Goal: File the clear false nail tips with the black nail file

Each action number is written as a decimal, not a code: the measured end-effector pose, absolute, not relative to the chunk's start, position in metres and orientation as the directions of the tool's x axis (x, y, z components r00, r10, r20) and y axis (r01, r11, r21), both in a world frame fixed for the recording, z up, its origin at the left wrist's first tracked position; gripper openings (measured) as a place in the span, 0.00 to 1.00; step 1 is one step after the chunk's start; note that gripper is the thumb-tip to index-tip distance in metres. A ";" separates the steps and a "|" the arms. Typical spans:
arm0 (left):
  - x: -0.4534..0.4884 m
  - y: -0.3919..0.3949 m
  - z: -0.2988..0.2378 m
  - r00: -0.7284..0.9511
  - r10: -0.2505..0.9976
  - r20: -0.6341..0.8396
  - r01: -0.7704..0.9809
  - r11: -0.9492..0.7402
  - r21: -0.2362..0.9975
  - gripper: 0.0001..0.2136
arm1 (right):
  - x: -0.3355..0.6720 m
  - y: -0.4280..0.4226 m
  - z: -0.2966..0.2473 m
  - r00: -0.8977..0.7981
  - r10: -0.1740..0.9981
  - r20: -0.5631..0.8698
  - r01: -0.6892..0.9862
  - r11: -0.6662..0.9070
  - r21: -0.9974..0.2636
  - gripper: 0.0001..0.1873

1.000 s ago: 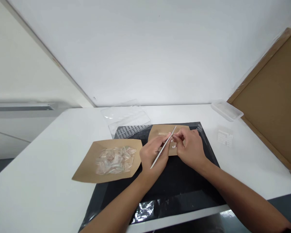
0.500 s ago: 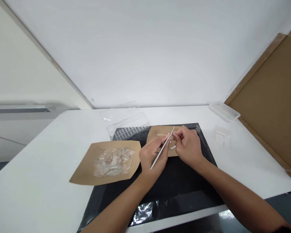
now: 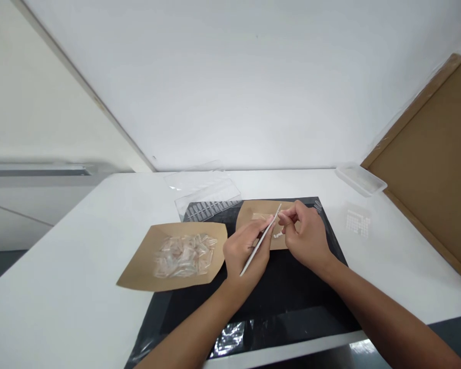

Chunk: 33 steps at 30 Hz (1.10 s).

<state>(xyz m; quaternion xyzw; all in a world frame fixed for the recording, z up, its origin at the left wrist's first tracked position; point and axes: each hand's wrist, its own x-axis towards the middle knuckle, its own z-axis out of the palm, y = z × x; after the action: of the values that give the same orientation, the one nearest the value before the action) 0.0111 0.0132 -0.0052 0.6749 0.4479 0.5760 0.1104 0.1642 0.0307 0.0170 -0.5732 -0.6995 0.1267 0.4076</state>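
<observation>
My left hand [image 3: 244, 251] is closed round a thin white stick [image 3: 260, 241], which slants up to the right with its tip near my right fingertips. My right hand [image 3: 305, 236] is pinched just beside that tip, holding something too small to make out. Both hands hover over a small brown paper tray [image 3: 253, 211] with a few tiny white pieces [image 3: 278, 235] on it. All of this lies on a black mat [image 3: 284, 287].
A larger brown paper tray [image 3: 138, 269] holding several clear plastic pieces [image 3: 182, 254] sits left of my hands. Behind it stands a clear plastic case [image 3: 207, 197]. A clear shallow tray [image 3: 361, 179], a small clear sheet [image 3: 357, 221] and a brown board [image 3: 434, 169] are at the right.
The view has shifted slightly. My hands stay together over the small tray with hardly any movement; the stick keeps the same slant.
</observation>
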 end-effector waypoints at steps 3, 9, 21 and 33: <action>0.012 0.015 -0.004 -0.066 0.734 0.676 0.465 -0.577 0.672 0.06 | 0.164 0.030 0.019 0.006 0.903 0.429 0.704 0.301 -0.643 0.10; 0.010 0.015 -0.002 -0.064 0.743 0.667 0.470 -0.567 0.677 0.06 | 0.162 0.026 0.019 -0.058 0.902 0.427 0.686 0.347 -0.639 0.09; 0.009 0.015 -0.010 -0.054 0.732 0.679 0.537 -0.552 0.638 0.07 | 0.176 0.031 0.003 -0.137 0.871 0.472 0.636 0.443 -0.632 0.05; 0.005 0.010 -0.011 -0.063 0.771 0.634 0.554 -0.502 0.664 0.07 | 0.206 0.043 0.008 -0.113 0.826 0.552 0.701 0.460 -0.545 0.08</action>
<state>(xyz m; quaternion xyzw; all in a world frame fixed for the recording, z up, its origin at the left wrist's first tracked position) 0.0053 0.0103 -0.0106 0.6772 0.4889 0.5407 0.1002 0.2062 0.0433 0.0077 -0.5141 -0.7424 0.0741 0.4232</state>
